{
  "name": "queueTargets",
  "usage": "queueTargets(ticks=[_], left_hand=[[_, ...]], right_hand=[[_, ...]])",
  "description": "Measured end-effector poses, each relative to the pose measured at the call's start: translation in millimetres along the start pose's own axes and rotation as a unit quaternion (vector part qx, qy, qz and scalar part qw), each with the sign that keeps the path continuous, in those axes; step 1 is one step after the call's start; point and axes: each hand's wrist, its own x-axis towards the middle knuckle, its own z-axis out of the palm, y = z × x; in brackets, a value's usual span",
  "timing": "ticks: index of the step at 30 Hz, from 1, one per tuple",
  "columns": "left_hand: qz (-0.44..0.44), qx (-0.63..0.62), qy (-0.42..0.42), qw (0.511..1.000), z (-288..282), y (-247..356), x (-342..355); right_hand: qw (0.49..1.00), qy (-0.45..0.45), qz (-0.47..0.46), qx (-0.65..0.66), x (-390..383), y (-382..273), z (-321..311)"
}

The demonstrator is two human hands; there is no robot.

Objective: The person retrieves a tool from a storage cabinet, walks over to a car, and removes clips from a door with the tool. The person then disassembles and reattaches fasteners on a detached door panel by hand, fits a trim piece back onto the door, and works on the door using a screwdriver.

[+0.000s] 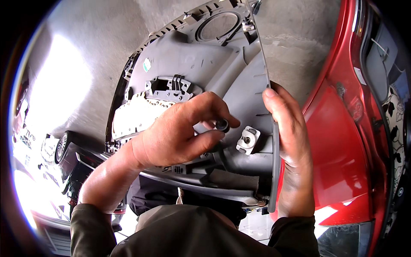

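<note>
A grey car door panel (201, 64) stands before me with its inner side showing. My right hand (287, 124) grips its right edge, the thumb on this side and the fingers partly hidden behind. Over the panel's lower middle, my left hand (180, 135) is closed, pinching a small black round-ended piece (222, 125) between thumb and fingers. That piece is seen end-on, so its length and kind do not show. Just right of it, a white plastic clip holder (248, 140) is fixed to the panel.
A round speaker grille (218, 26) is at the panel's far end. Close on the right stands a red car (338, 150) with its doorway exposed. Grey concrete floor (295, 55) lies beyond the panel. A dark vehicle with a wheel (63, 147) shows at left.
</note>
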Motion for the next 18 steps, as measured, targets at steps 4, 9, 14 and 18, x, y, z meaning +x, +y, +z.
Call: queueTargets(ticks=[4,9,14,18], left_hand=[[0.01,0.121,-0.007,0.993,-2,14,4],[-0.011,0.124,0.011,0.992,9,22,4],[0.057,0.237,0.051,0.968,13,32,5],[0.069,0.234,0.057,0.968,15,36,5]], right_hand=[[0.998,0.002,-0.057,-0.03,-3,-2,5],[0.998,0.017,-0.047,-0.026,-4,-11,5],[0.999,-0.014,-0.008,-0.039,-4,-25,4],[0.999,-0.013,-0.022,-0.03,-4,-28,6]])
